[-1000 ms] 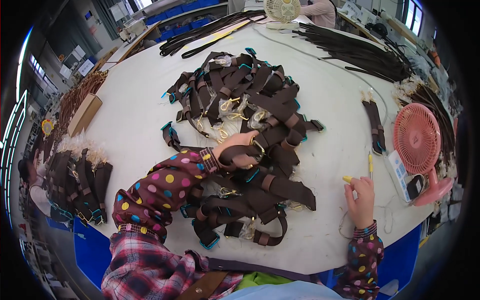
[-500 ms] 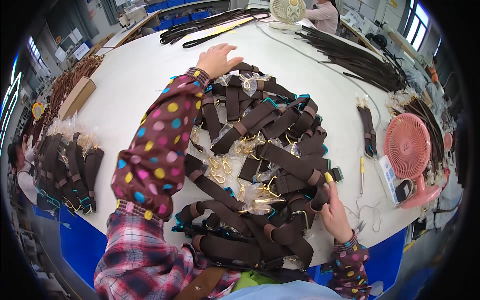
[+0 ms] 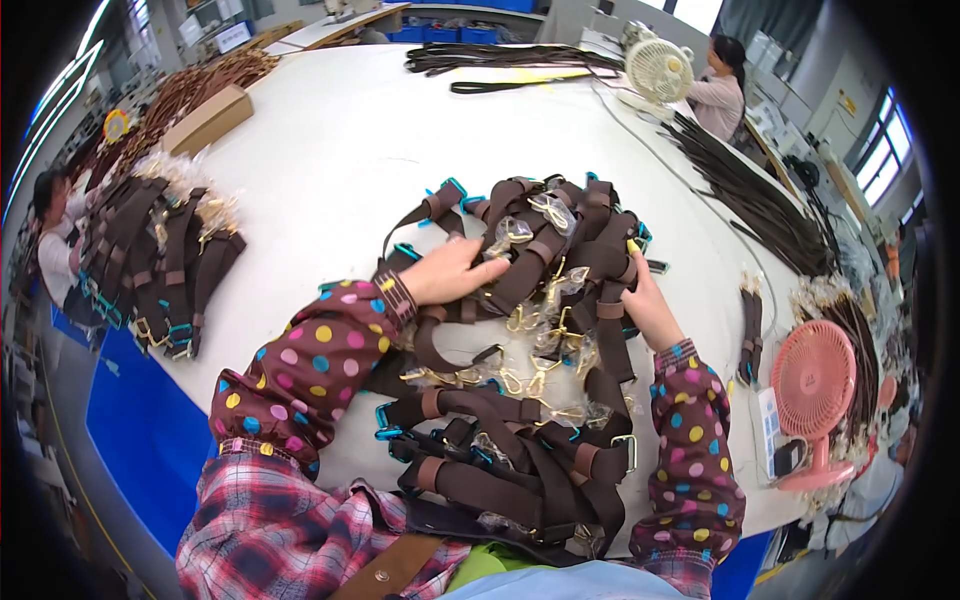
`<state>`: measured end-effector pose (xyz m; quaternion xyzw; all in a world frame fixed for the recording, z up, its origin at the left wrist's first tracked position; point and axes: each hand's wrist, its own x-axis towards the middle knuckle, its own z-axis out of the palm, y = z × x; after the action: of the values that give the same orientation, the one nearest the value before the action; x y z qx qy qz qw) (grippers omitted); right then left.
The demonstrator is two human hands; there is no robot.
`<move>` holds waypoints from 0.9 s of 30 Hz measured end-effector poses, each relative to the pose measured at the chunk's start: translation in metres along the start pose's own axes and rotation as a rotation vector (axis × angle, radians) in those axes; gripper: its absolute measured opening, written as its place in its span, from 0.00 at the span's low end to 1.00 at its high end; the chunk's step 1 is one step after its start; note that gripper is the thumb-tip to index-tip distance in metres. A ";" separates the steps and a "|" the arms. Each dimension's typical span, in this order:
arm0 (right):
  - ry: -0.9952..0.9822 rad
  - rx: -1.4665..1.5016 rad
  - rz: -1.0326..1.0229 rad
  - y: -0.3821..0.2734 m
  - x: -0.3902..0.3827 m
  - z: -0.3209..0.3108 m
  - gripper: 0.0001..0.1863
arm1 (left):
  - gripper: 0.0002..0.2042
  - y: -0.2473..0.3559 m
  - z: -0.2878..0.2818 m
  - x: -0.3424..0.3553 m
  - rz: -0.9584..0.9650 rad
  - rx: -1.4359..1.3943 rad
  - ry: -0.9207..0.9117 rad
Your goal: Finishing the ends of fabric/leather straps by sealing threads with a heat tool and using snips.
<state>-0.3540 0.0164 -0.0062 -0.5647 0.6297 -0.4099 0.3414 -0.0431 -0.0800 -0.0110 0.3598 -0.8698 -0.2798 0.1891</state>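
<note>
A large tangled pile of dark brown straps (image 3: 535,480) with turquoise and gold buckles, brown loops and bagged gold clasps covers the middle and near part of the white table (image 3: 350,130). My left hand (image 3: 450,272) lies on the pile's upper left, fingers apart, touching the straps. At the pile's right side, my right hand (image 3: 645,300), with a yellow cover on one fingertip, grips straps, its fingertips partly hidden among them.
Strap bundles (image 3: 160,260) and a cardboard box (image 3: 208,120) are left; long cords (image 3: 755,200) lie back right. A pink fan (image 3: 813,380), small strap bundle (image 3: 750,330) and cream fan (image 3: 658,72) are right and back. Co-workers (image 3: 720,105) stand beyond the table and at left (image 3: 55,240).
My left hand has come back from the pile's far edge onto the straps. My right hand has moved forward to the pile's upper right. The view has shifted.
</note>
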 end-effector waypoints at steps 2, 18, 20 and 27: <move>-0.073 -0.064 -0.145 -0.004 0.037 0.004 0.42 | 0.22 0.007 0.016 -0.022 0.125 -0.136 0.154; -0.227 -0.527 -0.414 0.001 -0.056 -0.074 0.47 | 0.43 0.117 0.036 -0.224 0.211 0.016 0.057; -0.357 -0.406 -0.299 0.006 -0.118 -0.073 0.59 | 0.49 0.127 0.050 -0.231 0.295 0.175 -0.003; -0.323 -0.324 -0.358 -0.027 -0.166 0.009 0.63 | 0.51 0.117 0.037 -0.216 0.260 0.318 -0.051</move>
<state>-0.3126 0.1792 0.0091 -0.7720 0.5148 -0.2626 0.2647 0.0208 0.1590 0.0057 0.2628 -0.9466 -0.1210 0.1424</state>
